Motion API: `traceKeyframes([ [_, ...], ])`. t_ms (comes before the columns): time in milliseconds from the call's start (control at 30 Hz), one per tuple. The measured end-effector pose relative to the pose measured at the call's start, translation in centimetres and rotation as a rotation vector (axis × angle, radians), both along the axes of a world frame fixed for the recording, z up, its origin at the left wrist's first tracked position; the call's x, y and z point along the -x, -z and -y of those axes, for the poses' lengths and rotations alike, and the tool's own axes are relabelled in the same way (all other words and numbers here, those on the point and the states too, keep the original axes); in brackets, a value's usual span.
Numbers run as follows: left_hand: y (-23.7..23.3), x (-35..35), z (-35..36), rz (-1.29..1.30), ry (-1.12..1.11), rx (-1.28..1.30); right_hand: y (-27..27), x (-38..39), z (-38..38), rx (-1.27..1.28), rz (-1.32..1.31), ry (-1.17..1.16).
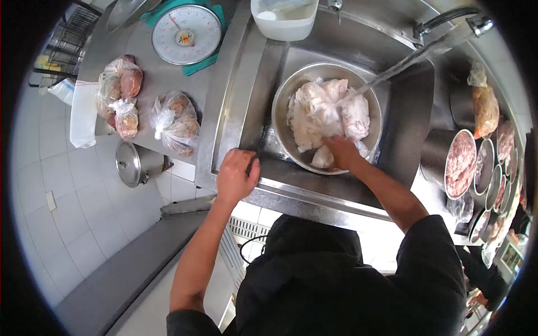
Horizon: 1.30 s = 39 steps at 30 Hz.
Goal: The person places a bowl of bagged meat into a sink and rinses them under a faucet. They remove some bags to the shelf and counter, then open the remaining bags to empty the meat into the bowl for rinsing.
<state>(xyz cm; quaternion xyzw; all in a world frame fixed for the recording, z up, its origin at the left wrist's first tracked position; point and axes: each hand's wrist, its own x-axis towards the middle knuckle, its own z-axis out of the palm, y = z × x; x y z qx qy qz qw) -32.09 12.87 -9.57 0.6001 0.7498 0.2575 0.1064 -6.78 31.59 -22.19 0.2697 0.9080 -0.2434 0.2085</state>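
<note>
Pale pieces that look like meat [322,112] fill a round metal bowl [278,131] in the sink [255,112]. Water [400,66] streams from the tap [479,23] onto them. My right hand [343,152] reaches over the bowl's near side, its fingers down among the pieces; their tips are hidden, so its grip cannot be made out. My left hand [238,173] rests on the sink's front left edge, fingers curled, with nothing visible in it.
A dial scale [186,35] and bagged food [175,123] are on the left counter. A white tub [286,22] sits at the sink's back. Pots of meat [460,163] line the right. Part of another person [483,277] shows at lower right.
</note>
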Motion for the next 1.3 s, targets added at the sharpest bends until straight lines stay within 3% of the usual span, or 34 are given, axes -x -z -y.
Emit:
traceKeyframes([
  [133, 0.0, 0.1, 0.1, 0.006, 0.019, -0.044, 2.0, -1.0, -1.1, -0.009, -0.111, -0.185],
  [533, 0.3, 0.2, 0.3, -0.008, 0.033, -0.027, 1.0, -1.6, -1.0, 0.044, -0.113, 0.04],
  [733, 0.3, 0.3, 0.6, 0.007, 0.037, -0.025, 2.0, -0.7, -2.9, 0.223, 0.18, -0.001],
  [833, 0.1, 0.2, 0.6, 0.028, 0.033, 0.002, 2.4, -0.2, -4.5, 0.401, 0.166, 0.009],
  [1000, 0.2, -2.1, -0.9, 0.121, 0.095, 0.18, 2.4, -1.8, -5.5, 0.804, 0.079, 0.382],
  [1133, 3.9, -6.2, -4.7, 0.327, 0.075, 0.53, 4.4, -3.7, -6.1, 0.91, 0.085, 0.63],
  [1233, 11.3, -6.6, -8.0, 0.242, 0.177, 0.685, 8.4, -6.1, -6.8, 1.183, 0.037, 0.823],
  [1300, 16.0, -6.9, -9.1, 0.153, 0.252, 0.758, 5.7, -6.6, -5.7, 1.356, -0.063, 0.922],
])
